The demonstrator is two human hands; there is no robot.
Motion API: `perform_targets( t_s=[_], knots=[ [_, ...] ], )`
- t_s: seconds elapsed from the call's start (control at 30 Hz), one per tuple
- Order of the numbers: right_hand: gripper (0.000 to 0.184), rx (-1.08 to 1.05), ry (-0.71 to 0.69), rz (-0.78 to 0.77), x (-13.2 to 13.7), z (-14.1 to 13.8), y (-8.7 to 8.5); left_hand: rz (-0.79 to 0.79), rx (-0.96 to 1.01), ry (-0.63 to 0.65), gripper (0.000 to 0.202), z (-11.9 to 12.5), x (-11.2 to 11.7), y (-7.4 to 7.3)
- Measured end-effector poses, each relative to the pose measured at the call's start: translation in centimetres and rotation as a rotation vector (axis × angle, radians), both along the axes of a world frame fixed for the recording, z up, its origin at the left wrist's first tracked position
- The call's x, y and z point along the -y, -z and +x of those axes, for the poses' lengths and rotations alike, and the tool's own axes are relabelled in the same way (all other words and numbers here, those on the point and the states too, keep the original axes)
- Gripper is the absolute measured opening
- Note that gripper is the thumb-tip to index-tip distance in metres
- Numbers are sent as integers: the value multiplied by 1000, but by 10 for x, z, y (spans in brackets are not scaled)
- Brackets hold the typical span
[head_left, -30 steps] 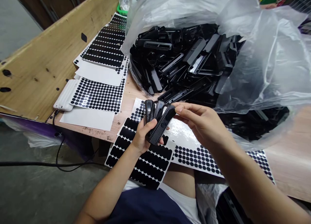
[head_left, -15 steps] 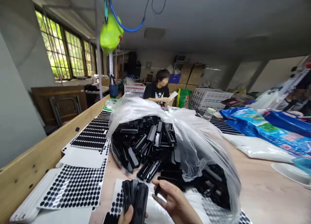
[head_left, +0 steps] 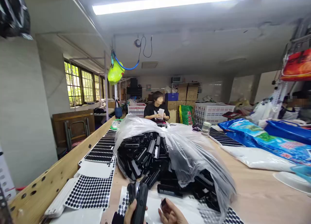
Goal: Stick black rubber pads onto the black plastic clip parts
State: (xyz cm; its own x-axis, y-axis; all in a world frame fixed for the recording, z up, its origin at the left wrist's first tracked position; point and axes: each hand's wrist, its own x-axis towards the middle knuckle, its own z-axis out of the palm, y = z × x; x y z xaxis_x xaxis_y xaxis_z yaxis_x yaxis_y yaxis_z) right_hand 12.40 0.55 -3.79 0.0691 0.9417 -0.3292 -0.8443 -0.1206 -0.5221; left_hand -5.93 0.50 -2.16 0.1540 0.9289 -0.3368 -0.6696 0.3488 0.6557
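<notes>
My left hand (head_left: 131, 212) is closed around several long black plastic pieces (head_left: 139, 201), held upright near the bottom of the view. To its right, my right hand (head_left: 173, 213) pinches a small dark piece (head_left: 163, 203) at the fingertips, apart from the held pieces. Just beyond both hands lies a clear plastic bag (head_left: 189, 156), open toward me, with many similar black pieces (head_left: 143, 156) in its mouth and spilling onto the table. Under my hands is a white sheet with black round dots (head_left: 123, 198).
Sheets of black dots (head_left: 89, 191) lie at the left beside a wooden edge board (head_left: 55, 175). At right are a blue printed bag (head_left: 262, 136), a white dish (head_left: 291, 182) and a jar (head_left: 206, 128). A co-worker (head_left: 156, 109) sits across the table, holding white paper.
The view has tilted up, showing the ceiling light. My right hand has drawn down and away from the held pieces. Across the table, the co-worker's paper has come closer to the chest.
</notes>
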Motion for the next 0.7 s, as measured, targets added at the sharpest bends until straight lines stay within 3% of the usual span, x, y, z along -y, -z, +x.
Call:
perform_targets(
  t_s=[0.13, 0.27, 0.7],
  knots=[
    [48, 1, -33, 35, 8, 1, -15, 26, 22, -100, 24, 7, 15, -18],
    [46, 2, -33, 60, 15, 0, -23, 78, 6, -74, 25, 9, 26, -32],
    [44, 85, -28, 87, 24, 3, -42, 89, -65, -18, 24, 11, 30, -43]
  ],
)
